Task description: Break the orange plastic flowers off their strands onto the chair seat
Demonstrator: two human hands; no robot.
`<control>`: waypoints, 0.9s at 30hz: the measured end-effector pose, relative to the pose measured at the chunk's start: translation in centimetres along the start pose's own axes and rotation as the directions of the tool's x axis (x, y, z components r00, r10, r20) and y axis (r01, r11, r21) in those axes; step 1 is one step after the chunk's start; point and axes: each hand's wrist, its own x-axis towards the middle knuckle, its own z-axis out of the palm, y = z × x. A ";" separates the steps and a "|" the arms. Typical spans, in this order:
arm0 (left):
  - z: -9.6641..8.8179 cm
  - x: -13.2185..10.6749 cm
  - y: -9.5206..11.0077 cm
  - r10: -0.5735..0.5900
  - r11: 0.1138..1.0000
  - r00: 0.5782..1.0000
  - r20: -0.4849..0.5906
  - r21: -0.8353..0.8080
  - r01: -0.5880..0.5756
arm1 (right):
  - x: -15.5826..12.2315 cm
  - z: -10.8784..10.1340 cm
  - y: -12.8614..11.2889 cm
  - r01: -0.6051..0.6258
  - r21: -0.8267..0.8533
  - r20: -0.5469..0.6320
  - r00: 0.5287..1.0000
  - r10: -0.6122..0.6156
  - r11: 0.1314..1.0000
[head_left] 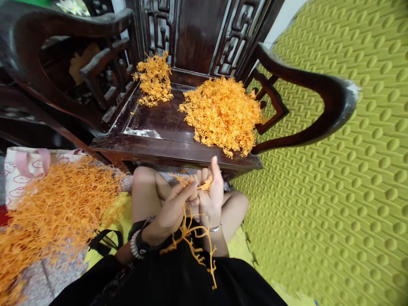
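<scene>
My left hand (174,208) and my right hand (210,193) meet over my knees, both closed on an orange plastic sprig (191,233) whose thin branches trail down over my black clothing. The left fingers pinch its top, and the right hand holds small orange pieces with its index finger raised. A dark wooden armchair (165,144) stands just ahead. On its seat lie a large heap of small orange pieces (223,112) at the right and a smaller heap (154,78) at the back left.
A big loose pile of orange sprigs (54,212) lies to my left, partly over a white bag with pink handles (28,163). Green textured foam mat (334,191) covers the floor to the right. The chair's armrests (306,80) curve out on both sides.
</scene>
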 end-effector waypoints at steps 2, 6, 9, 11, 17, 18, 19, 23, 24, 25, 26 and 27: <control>-0.7 -0.9 0.7 0.060 0.998 0.995 -0.073 -0.021 -0.062 | 0.6 -2.1 -2.4 0.208 0.057 -0.136 0.970 -0.199 0.976; -2.0 -2.2 2.3 0.266 0.964 0.954 -0.137 0.032 -0.264 | 0.6 -4.4 -5.8 0.422 0.047 -0.304 0.869 -0.389 0.905; -2.1 -1.7 1.9 0.258 0.944 0.963 0.079 0.194 -0.269 | -0.2 -2.5 -4.2 0.289 -0.002 -0.245 0.928 -0.281 0.957; -2.1 -0.7 1.1 0.267 0.871 0.948 0.171 0.377 -0.314 | -0.6 -1.0 -2.0 0.238 -0.077 -0.238 0.939 -0.250 0.968; -2.0 1.4 0.2 0.173 0.648 0.938 0.299 0.683 -0.337 | -0.8 -0.2 1.1 0.201 -0.374 -0.101 0.962 -0.255 0.905; -1.9 1.5 0.3 0.151 0.635 0.932 0.329 0.691 -0.346 | -0.8 -0.3 1.0 0.193 -0.414 -0.069 0.968 -0.242 0.890; -1.9 1.6 0.5 0.129 0.625 0.928 0.350 0.697 -0.350 | -0.9 -0.4 0.9 0.188 -0.449 -0.044 0.972 -0.231 0.873; -2.0 2.0 1.2 -0.005 0.558 0.930 0.367 0.773 -0.302 | -0.9 -0.7 0.3 0.177 -0.547 0.058 0.983 -0.174 0.819; -2.1 2.1 1.3 -0.044 0.535 0.925 0.376 0.791 -0.296 | -0.9 -0.9 0.3 0.164 -0.547 0.084 0.986 -0.141 0.821; -2.1 2.2 1.4 -0.070 0.517 0.919 0.388 0.802 -0.299 | -0.9 -1.1 0.2 0.137 -0.534 0.103 0.990 -0.096 0.834; -2.1 2.3 1.5 -0.076 0.511 0.913 0.400 0.802 -0.309 | -1.0 -1.3 0.2 0.100 -0.507 0.117 0.992 -0.047 0.856; -2.2 2.3 1.6 -0.060 0.515 0.911 0.408 0.795 -0.322 | -1.0 -1.6 0.2 0.061 -0.468 0.130 0.992 0.000 0.882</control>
